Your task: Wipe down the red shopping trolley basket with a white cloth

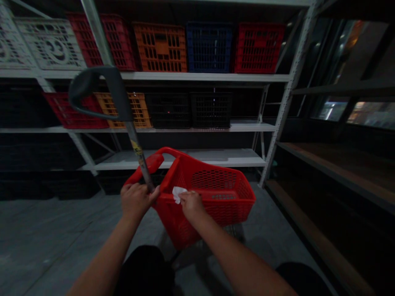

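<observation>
Fingers (pixel 131 190) on both hands are clamped. Behind the red plastic basket (pixel 216 205) rises white metal shelving (pixel 197 77) holding red, orange, blue and black crates (pixel 160 47). At the basket's near left corner, the left hand (pixel 135 200) wraps a long metal pole (pixel 140 158), which rises to a dark curved grip (pixel 92 86). On the basket's near rim, the right hand (pixel 191 205) pinches a small crumpled white cloth (pixel 178 194).

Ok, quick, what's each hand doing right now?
Left hand: closed, holding the metal pole of the cart.
Right hand: closed, holding a white tissue or cloth at the red basket.
</observation>
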The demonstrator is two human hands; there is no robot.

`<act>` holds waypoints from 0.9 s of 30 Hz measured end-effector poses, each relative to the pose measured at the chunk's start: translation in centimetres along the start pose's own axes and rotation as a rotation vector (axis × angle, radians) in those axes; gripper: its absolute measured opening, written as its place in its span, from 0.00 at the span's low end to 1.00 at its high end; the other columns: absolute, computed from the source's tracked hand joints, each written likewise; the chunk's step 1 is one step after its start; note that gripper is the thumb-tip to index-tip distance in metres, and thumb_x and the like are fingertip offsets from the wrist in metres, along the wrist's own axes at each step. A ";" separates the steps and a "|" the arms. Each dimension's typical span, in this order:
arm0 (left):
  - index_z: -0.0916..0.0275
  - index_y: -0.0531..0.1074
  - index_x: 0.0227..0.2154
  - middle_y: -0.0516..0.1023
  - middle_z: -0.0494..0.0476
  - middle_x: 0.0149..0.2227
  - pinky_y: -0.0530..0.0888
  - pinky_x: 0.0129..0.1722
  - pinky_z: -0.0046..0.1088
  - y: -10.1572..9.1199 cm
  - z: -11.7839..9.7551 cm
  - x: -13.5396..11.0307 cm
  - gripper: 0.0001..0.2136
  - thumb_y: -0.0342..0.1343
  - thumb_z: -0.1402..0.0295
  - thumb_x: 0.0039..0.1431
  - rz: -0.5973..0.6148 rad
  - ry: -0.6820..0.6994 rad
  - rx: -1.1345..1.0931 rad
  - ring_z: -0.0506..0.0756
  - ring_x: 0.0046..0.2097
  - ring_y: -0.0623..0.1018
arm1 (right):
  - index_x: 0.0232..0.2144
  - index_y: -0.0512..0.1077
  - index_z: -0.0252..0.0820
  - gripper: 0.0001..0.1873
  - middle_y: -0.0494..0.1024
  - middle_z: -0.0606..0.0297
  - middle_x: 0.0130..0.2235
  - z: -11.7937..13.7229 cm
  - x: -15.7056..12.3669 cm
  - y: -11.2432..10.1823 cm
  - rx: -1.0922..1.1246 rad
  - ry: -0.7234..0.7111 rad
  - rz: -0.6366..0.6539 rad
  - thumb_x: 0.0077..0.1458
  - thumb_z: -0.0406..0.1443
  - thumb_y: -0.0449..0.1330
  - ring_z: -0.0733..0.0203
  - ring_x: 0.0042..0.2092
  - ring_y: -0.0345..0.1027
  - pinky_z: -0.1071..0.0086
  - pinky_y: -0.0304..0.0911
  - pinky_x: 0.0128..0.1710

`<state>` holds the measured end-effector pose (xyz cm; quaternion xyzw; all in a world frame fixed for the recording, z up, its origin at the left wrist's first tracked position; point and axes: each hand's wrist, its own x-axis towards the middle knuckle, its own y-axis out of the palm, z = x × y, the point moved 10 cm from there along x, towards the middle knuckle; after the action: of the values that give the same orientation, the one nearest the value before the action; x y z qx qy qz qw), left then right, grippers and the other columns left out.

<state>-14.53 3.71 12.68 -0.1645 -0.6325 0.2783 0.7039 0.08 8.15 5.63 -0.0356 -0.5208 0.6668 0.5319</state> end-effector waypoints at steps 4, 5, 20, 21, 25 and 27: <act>0.62 0.71 0.17 0.71 0.57 0.19 0.60 0.39 0.35 0.5 0.4 0.1 0.19 0.45 0.53 0.51 0.006 0.011 0.010 0.55 0.28 0.69 | 0.31 0.76 0.40 0.16 0.78 0.61 0.34 -6.5 -4.1 -3.4 -0.082 0.103 -0.040 0.46 0.24 0.51 0.59 0.36 0.68 0.70 0.60 0.38; 0.62 0.70 0.17 0.71 0.57 0.19 0.60 0.39 0.34 0.6 0.4 0.1 0.19 0.45 0.53 0.51 0.008 0.017 0.007 0.55 0.28 0.69 | 0.32 0.76 0.41 0.17 0.78 0.61 0.35 -8.6 -5.5 -4.7 -0.099 0.131 -0.065 0.46 0.24 0.50 0.60 0.38 0.68 0.70 0.60 0.40; 0.67 0.67 0.41 0.65 0.71 0.51 0.51 0.53 0.50 -1.1 1.5 -0.6 0.21 0.48 0.55 0.51 -0.077 -0.220 -0.255 0.66 0.54 0.61 | 0.35 0.71 0.36 0.11 0.74 0.56 0.39 -16.2 -13.4 -12.6 -0.077 0.332 -0.353 0.49 0.30 0.52 0.57 0.41 0.67 0.65 0.61 0.44; 0.67 0.62 0.47 0.58 0.72 0.56 0.50 0.55 0.51 -2.0 1.3 -1.7 0.25 0.49 0.55 0.50 -0.129 -0.303 -0.331 0.66 0.58 0.56 | 0.34 0.70 0.37 0.09 0.73 0.57 0.37 -14.7 -13.3 -12.4 -0.024 0.312 -0.372 0.49 0.31 0.52 0.58 0.40 0.67 0.67 0.62 0.41; 0.58 0.53 0.54 0.55 0.63 0.58 0.61 0.53 0.42 -0.1 -4.4 -8.4 0.31 0.53 0.54 0.47 0.066 -0.570 -0.951 0.61 0.57 0.60 | 0.26 0.65 0.41 0.02 0.69 0.64 0.31 -8.7 -13.6 -9.0 0.170 0.315 -0.289 0.46 0.31 0.55 0.61 0.33 0.65 0.71 0.61 0.33; 0.55 0.55 0.52 0.62 0.60 0.55 0.69 0.45 0.38 3.8 -9.6 -13.8 0.31 0.52 0.51 0.45 0.439 -0.845 -1.363 0.59 0.50 0.69 | 0.25 0.65 0.41 0.03 0.68 0.66 0.31 -5.0 -13.9 -6.2 0.260 0.254 -0.169 0.46 0.30 0.55 0.63 0.34 0.64 0.72 0.60 0.34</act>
<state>-6.42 -0.39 -1.94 -0.5559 -0.8271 0.0035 0.0829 13.33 0.38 0.84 -0.0068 -0.3600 0.6716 0.6476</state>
